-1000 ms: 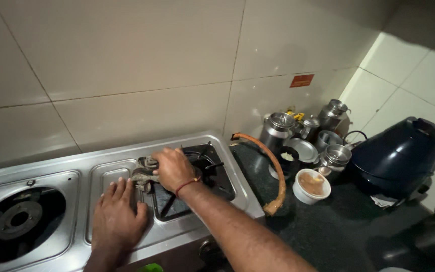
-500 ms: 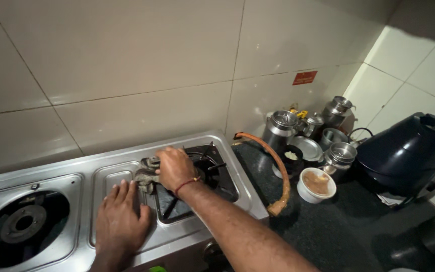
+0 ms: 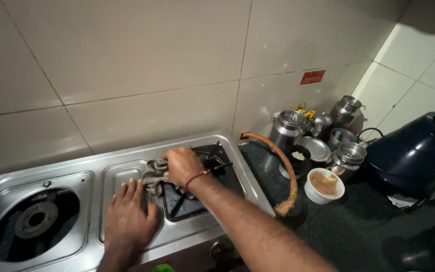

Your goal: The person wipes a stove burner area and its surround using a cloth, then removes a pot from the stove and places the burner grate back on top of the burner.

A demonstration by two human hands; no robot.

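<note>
Right hand [image 3: 182,165] sits on the stove [image 3: 127,174] at the right burner [image 3: 202,181], fingers curled tight around a grey, crumpled cloth [image 3: 154,179]. The cloth is pressed at the burner's left edge, against the black pan support, as if bunched small to get into the corner where grime collects. A red thread circles that wrist.

Left hand [image 3: 127,219] lies flat on the steel between the two burners, near the stove's front edge, fingers spread wide and holding nothing. Looks like a brace: weight on the palm to steady the body while the other hand works.

Left burner [image 3: 36,219] sits bare, nothing on it, well apart from the cloth.

An orange gas hose [image 3: 288,171] curves from the stove's back right corner along the dark worktop [image 3: 358,231] toward its front, lying just beside the stove.

Right of the hose, a crowd of steel pots [image 3: 323,131] is pushed back against the tiled wall, out of the way of the stove. A white bowl [image 3: 324,185] with brownish contents stands in front of them, near the hose. A dark blue appliance [image 3: 419,156] fills the worktop's far right corner.

Something green [image 3: 163,268] peeks below the stove's front edge; cannot tell what it is.
</note>
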